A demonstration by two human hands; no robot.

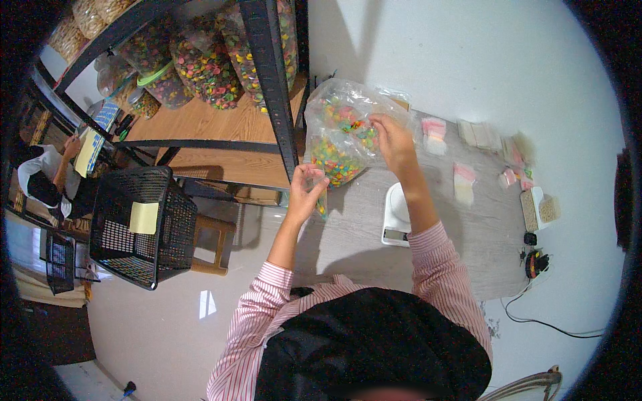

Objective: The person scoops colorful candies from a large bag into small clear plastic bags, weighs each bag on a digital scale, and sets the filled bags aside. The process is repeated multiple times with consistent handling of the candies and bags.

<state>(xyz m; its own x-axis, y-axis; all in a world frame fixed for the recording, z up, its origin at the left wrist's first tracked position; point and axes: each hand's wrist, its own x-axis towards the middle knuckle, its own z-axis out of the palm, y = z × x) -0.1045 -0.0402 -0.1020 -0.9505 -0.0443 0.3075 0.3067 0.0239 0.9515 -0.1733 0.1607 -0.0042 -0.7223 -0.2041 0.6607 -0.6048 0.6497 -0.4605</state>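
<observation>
A large clear plastic bag (336, 163) of small multicoloured pieces stands at the far end of a grey wood-grain table (351, 220). My right hand (393, 140) is at the bag's upper part, its fingers curled on the loose plastic; whether they also hold some pieces is unclear. Left of it, my left hand (305, 193) grips a small clear plastic packet (321, 204) with coloured pieces in its lower end. Beneath my right forearm lies a white digital kitchen scale (396, 213), partly covered by the arm.
Pink-and-white packets (464, 183) and stacked clear bags (479, 134) lie on the right. A white container (530, 208) stands by the wall. On the left are a black shelf rack (268, 75) with filled bags, a black plastic basket (173, 225) on a brown stool (215, 245), and another person (55, 175).
</observation>
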